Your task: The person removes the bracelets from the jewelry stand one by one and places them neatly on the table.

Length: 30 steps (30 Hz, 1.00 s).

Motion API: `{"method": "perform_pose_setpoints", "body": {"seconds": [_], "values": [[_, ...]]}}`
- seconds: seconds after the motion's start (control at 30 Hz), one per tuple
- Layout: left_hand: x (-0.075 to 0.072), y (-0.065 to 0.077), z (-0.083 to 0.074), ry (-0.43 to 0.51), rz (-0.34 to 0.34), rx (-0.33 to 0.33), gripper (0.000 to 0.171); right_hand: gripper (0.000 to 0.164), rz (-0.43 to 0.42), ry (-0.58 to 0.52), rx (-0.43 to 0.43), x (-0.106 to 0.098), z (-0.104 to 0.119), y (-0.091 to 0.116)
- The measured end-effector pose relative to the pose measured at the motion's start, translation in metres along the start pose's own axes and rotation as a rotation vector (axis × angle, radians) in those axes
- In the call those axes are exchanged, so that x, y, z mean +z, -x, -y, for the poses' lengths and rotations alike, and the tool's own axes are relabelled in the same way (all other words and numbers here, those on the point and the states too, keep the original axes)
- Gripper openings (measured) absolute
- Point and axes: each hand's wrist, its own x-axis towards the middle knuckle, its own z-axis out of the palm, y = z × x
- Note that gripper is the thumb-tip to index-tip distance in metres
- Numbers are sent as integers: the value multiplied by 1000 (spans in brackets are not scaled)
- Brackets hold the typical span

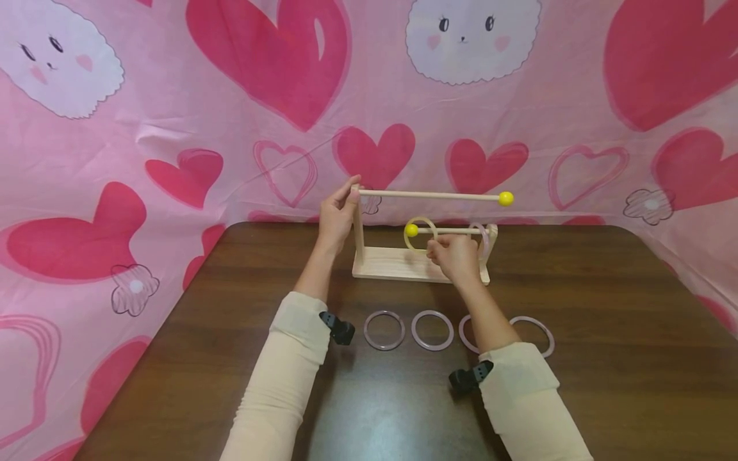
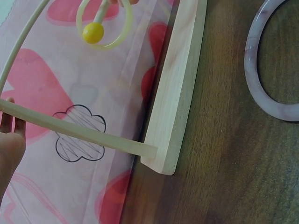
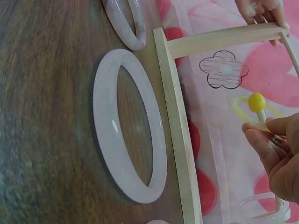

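Observation:
A pale wooden stand [image 1: 398, 264] has two posts, each carrying a horizontal rod tipped with a yellow ball. My left hand [image 1: 337, 221] grips the top of the taller left post, thumb in front and fingers behind. At the free end of the lower rod, my right hand [image 1: 458, 256] pinches a translucent yellow bangle [image 1: 421, 218] between thumb and fingers. In both wrist views the yellow ball [image 2: 93, 33] overlaps this bangle from the front, with the rod running through it. A pale lilac bangle [image 1: 486, 238] hangs on the same rod near the right post.
Several lilac bangles lie in a row on the dark wooden table [image 1: 230, 371], including a greyish one [image 1: 366, 330] at left and a paler one [image 1: 414, 330] beside it. My right forearm partly covers the right-hand ones. A pink heart-print cloth [image 1: 380, 96] hangs behind the table.

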Motion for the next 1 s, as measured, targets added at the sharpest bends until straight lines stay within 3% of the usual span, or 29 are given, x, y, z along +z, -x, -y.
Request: {"method": "perform_pose_setpoints", "body": {"seconds": [0.27,0.57,1.0], "values": [[2,1,2,-14,-7,32,36,21,32,-29,13,-3,3,2],[2,2,0,-10,-10,24,36,20,38,-53,49,-4,2,3],[3,4,-3,-6,-22,-8,36,22,135,-99,65,-11,-3,7]]}}
